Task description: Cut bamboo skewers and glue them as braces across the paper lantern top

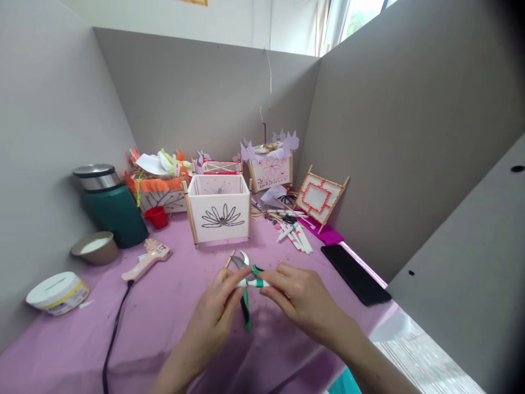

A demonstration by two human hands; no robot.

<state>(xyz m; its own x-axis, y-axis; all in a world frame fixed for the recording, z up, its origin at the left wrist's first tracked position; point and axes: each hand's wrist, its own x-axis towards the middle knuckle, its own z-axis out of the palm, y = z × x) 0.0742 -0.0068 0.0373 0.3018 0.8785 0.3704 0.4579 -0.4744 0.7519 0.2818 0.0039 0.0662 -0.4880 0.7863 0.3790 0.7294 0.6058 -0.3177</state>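
Both my hands meet over the purple tablecloth (pixel 172 317). My left hand (pixel 217 312) and my right hand (pixel 299 295) pinch the two ends of a short white stick (pixel 252 283) wrapped with a green band. Green-handled cutters (pixel 245 273) with curved metal blades lie just under and behind the stick, their handles running down between my hands. Whether either hand also grips the cutters I cannot tell. A white paper lantern box (pixel 219 210) with a drawn flower stands right behind them.
A pink glue gun (pixel 147 260) with a black cord lies at the left, near a small bowl (pixel 95 247), a white tub (pixel 57 293), a green flask (pixel 110 205) and a red cup (pixel 157 217). Other lanterns (pixel 270 167), loose sticks (pixel 293 232), a framed panel (pixel 320 198) and a black phone (pixel 355 273) lie right.
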